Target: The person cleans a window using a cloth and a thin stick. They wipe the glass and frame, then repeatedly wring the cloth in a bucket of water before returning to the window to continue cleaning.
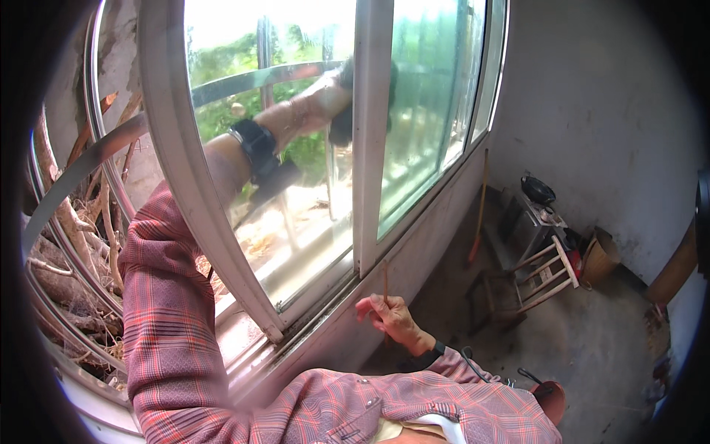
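Observation:
My left arm reaches out past the window's edge and shows through the pane of the sliding window (319, 222). My left hand (327, 97) is outside, close to the glass, bent around a dark cloth-like thing (340, 129). The white window frame (371, 139) hides part of both, and the hand is somewhat blurred. Indoors, below the sill, my right hand (392, 321) has its fingers loosely curled. A thin wooden stick (385, 277) runs upright at its fingers; whether they grip it cannot be told.
Curved metal bars (83, 177) stand outside, with dry branches (72, 222) behind them. Along the inner wall leans an orange-ended pole (475, 247). A wooden chair (546, 277), a dark pan (538, 190) on a low stand and a woven basket (600, 256) are at the right.

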Demonstrator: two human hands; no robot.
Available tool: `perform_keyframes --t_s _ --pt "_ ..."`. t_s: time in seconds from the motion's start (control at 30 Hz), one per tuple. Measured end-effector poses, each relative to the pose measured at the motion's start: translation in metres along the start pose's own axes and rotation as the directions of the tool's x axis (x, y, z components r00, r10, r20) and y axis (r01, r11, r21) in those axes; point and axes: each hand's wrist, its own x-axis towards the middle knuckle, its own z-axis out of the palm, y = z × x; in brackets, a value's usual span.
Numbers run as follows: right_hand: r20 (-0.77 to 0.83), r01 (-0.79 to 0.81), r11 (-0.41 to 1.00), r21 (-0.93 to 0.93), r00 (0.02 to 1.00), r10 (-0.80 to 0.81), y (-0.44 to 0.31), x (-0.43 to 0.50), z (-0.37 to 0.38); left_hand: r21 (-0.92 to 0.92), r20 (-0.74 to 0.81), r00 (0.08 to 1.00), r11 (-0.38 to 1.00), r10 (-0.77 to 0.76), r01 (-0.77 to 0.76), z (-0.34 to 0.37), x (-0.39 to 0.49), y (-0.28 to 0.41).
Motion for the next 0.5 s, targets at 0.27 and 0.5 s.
perform_keyframes --t_s 0.27,0.5 --pt "-0.015 0.063 0.996 0.060 0.998 -0.062 -0.003 0.006 0.000 0.580 0.209 0.904 0.791 -0.373 0.192 0.011 -0.015 -0.015" --pt "-0.050 0.057 0.997 0.048 0.997 -0.054 -0.002 0.000 -0.007 -0.139 -0.028 0.973 0.963 0.229 -0.231 -0.016 -0.004 0.027"
